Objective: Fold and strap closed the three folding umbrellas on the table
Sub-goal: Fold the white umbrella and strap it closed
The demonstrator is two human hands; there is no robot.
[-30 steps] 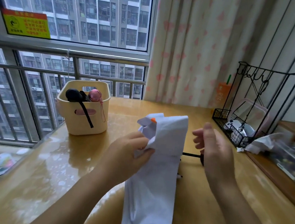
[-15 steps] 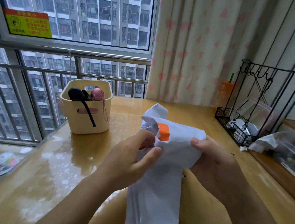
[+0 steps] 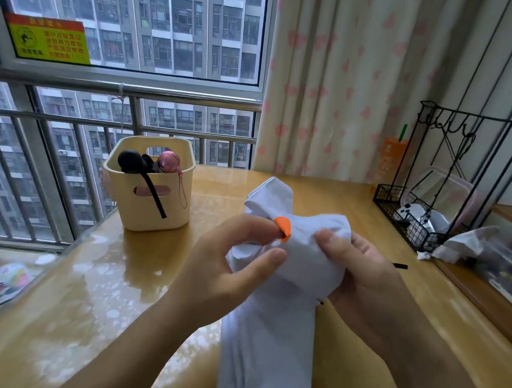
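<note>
In the lower centre of the frame a white fabric folding umbrella (image 3: 269,343) rises from the bottom edge over the glossy wooden table (image 3: 91,297). Its loose canopy is bunched at the top between both hands. The left hand (image 3: 226,265) pinches the cloth with curled thumb and forefinger just beside a small orange strap tab (image 3: 282,227), which sticks out at the fingertip. The right hand (image 3: 361,283) grasps the bunched canopy from the right of the frame. Its thumb presses over the fabric, and its fingers wrap behind, mostly hidden by the cloth.

Left of centre, behind the left hand, a cream plastic basket (image 3: 154,212) stands on the table near the window railing. Out of it poke a black rounded handle (image 3: 130,159), its black strap hanging over the rim, and a pink rounded handle (image 3: 169,157) with a pink cord. At the right edge a black wire rack (image 3: 401,212) stands on the table, with a crumpled white bag (image 3: 467,243) just beside it. A heart-printed curtain (image 3: 336,77) hangs behind.
</note>
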